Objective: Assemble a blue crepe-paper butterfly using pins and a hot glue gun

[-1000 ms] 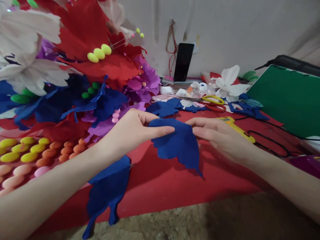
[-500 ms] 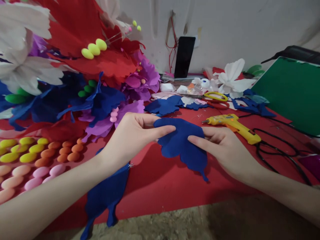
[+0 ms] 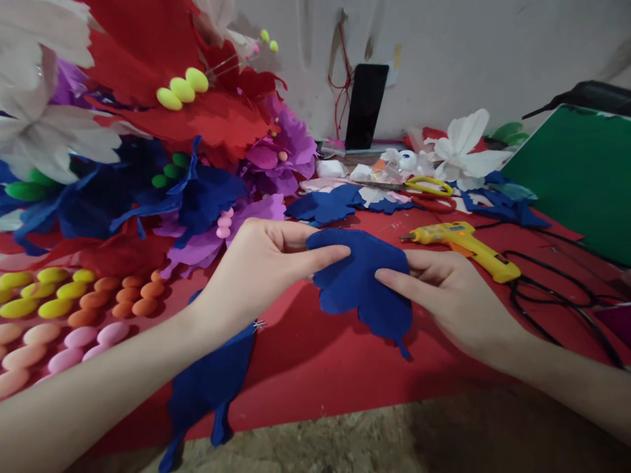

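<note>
Between both hands I hold a dark blue cutout with scalloped edges and a small tail (image 3: 362,279), shaped like a butterfly wing, above the red table covering. My left hand (image 3: 279,256) pinches its upper left edge, thumb on the near face and fingers behind. At the right edge, my right hand (image 3: 438,286) grips it the same way, the fingertips partly hidden behind it. A second blue cutout with two tails (image 3: 211,381) lies under my left forearm, partly hidden by it.
A yellow glue gun (image 3: 466,246) with a black cord lies right of my hands. Scissors with yellow and red handles (image 3: 428,188) rest behind. Crepe-like flowers (image 3: 187,125) and rows of coloured ovals (image 3: 93,300) fill the left. A phone (image 3: 365,108) leans on the wall.
The view has shifted slightly. Both hands keep the same hold on the blue cutout, which sits almost where it was.
</note>
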### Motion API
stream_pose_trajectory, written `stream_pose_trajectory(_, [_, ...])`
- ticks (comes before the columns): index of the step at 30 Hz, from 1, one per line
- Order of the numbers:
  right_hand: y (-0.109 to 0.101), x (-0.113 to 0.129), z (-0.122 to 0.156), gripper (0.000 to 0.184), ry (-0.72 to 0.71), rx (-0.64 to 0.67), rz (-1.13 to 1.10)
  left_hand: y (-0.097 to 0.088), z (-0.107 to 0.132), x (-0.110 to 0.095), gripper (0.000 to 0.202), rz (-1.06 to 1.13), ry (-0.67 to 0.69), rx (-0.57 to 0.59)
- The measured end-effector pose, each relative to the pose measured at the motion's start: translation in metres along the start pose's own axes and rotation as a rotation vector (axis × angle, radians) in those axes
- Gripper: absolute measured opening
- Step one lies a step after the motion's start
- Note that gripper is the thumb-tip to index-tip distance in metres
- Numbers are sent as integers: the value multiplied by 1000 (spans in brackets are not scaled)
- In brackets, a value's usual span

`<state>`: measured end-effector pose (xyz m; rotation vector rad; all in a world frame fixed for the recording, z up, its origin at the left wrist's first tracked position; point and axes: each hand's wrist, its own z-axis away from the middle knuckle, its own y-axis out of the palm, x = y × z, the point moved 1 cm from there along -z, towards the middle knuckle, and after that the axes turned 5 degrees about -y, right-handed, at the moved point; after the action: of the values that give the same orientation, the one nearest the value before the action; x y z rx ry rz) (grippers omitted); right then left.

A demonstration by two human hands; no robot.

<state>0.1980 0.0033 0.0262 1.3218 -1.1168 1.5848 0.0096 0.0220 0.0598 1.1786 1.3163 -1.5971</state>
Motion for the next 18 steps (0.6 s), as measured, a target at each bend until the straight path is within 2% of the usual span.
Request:
stream_pose_trajectory(6, [2, 0, 1, 29, 17, -3, -52, 0, 1, 1, 20, 40, 35, 8])
stream_pose_trajectory(18, [4, 0, 1, 25, 41, -4, -85, 1, 0, -2, 24, 95, -16, 10])
